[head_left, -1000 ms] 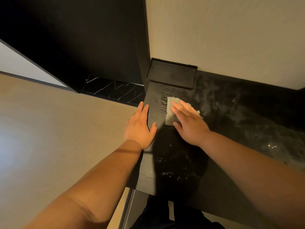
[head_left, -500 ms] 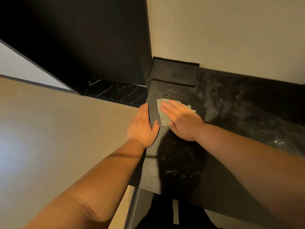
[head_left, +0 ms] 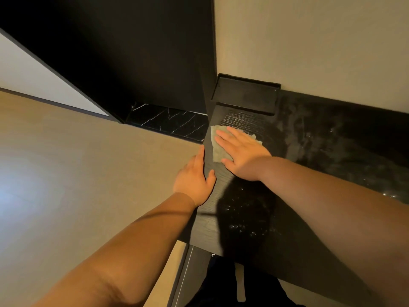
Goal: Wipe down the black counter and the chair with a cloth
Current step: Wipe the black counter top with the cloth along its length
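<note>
Flatly, right hand point(head_left: 243, 151) on cloth point(head_left: 218, 149), black counter point(head_left: 309, 156), tray point(head_left: 245, 94) behind.

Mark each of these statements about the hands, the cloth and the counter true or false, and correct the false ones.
1. The right hand presses flat on the pale folded cloth on the black wood-grain counter. True.
2. The left hand holds a second cloth. False: it holds nothing and rests at the counter's left edge.
3. The shallow black rectangular tray sits at the back of the counter against the beige wall. True.
4. The cloth lies inside the tray. False: it lies on the counter in front of the tray, apart from it.
5. Pale dusty smears show on the counter to the right of the cloth. True.
</note>
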### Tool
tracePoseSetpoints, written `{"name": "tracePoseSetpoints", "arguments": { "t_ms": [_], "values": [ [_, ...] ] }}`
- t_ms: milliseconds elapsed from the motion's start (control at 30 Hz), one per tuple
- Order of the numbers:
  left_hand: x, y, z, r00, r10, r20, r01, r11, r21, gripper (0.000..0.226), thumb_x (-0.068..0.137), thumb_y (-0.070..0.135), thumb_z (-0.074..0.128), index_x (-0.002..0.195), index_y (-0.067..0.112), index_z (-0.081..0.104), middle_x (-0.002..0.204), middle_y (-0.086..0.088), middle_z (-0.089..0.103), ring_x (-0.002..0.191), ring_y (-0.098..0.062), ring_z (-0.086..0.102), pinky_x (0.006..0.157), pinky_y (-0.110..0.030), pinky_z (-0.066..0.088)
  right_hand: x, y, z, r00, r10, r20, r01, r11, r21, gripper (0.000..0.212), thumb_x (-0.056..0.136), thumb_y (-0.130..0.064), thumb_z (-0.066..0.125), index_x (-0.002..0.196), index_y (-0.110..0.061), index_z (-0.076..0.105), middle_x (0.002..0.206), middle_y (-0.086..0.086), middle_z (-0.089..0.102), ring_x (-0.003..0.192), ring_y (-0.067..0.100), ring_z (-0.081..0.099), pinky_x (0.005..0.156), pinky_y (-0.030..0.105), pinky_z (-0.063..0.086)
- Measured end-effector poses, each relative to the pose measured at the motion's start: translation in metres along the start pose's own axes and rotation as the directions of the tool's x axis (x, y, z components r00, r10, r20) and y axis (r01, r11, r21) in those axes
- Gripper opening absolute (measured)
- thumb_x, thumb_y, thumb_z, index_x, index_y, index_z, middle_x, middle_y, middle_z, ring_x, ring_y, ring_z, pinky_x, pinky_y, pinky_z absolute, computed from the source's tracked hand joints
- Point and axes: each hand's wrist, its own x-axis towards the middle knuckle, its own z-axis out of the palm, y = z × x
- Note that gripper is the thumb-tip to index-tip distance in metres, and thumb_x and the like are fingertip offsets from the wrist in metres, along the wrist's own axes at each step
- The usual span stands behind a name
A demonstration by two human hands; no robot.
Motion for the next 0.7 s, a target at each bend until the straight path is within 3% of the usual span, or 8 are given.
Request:
{"name": "tracePoseSetpoints", "arguments": {
  "t_ms": [100,200,300,400,533,700],
  "values": [
    [0.000,0.001,0.001,1.000,-0.001,-0.027,0.000,1.000,-0.013,0.078,0.101,0.045,0.053,0.166,0.027,0.013,0.142,-0.007,0.057,0.113,-0.025,0.064,0.092,-0.046,0.055,0.024,0.011,-0.020,0.998,0.041,0.037,-0.040,0.999,-0.023,0.085,0.098,-0.054,0.047,0.166,-0.032,0.000,0.173,-0.014,-0.011,0.159,0.014,-0.015,0.129,0.044,0.002],
    [0.001,0.000,0.002,1.000,-0.005,-0.025,0.005,1.000,-0.014,0.079,0.101,0.046,0.052,0.167,0.026,0.013,0.146,-0.007,0.055,0.116,-0.026,0.063,0.094,-0.045,0.054,0.051,0.007,-0.032,0.993,0.113,0.019,-0.113,0.993,-0.023,0.097,0.093,-0.058,0.053,0.166,-0.026,-0.003,0.173,-0.010,-0.013,0.159,0.019,-0.014,0.130,0.048,0.007],
    [0.001,0.000,0.002,1.000,-0.023,-0.010,0.023,1.000,-0.007,0.080,0.100,0.048,0.051,0.167,0.027,0.012,0.149,-0.008,0.054,0.118,-0.027,0.063,0.096,-0.046,0.055,0.056,-0.005,-0.025,0.987,0.154,-0.049,-0.156,0.987,-0.030,0.096,0.097,-0.070,0.039,0.166,-0.020,-0.003,0.174,-0.003,-0.013,0.160,0.023,-0.013,0.130,0.048,0.002],
    [0.001,0.000,0.001,0.999,-0.028,-0.022,0.028,0.999,-0.026,0.079,0.098,0.048,0.052,0.166,0.027,0.016,0.142,-0.008,0.059,0.114,-0.028,0.064,0.093,-0.049,0.056,0.034,-0.014,-0.015,0.996,0.085,-0.033,-0.087,0.996,-0.035,0.095,0.096,-0.080,0.024,0.166,-0.023,-0.004,0.173,-0.004,-0.015,0.159,0.021,-0.017,0.129,0.044,-0.007],
    [0.003,0.001,-0.002,1.000,-0.022,-0.020,0.021,0.998,-0.052,0.081,0.097,0.047,0.055,0.165,0.031,0.016,0.141,-0.005,0.060,0.115,-0.024,0.064,0.094,-0.049,0.056,-0.005,0.000,-0.004,1.000,-0.004,-0.009,0.003,0.997,-0.074,0.082,0.100,-0.071,0.029,0.166,-0.032,0.000,0.173,-0.011,-0.011,0.159,0.015,-0.015,0.128,0.039,-0.007],
    [0.003,-0.001,0.001,0.999,-0.010,-0.037,0.009,0.999,-0.035,0.080,0.099,0.046,0.053,0.166,0.026,0.015,0.144,-0.009,0.057,0.118,-0.026,0.063,0.095,-0.045,0.055,0.020,-0.006,-0.006,0.976,0.211,-0.061,-0.212,0.977,-0.007,0.072,0.103,-0.068,0.016,0.165,-0.037,-0.006,0.173,-0.010,-0.016,0.159,0.021,-0.016,0.128,0.042,-0.008]
  ]
}}
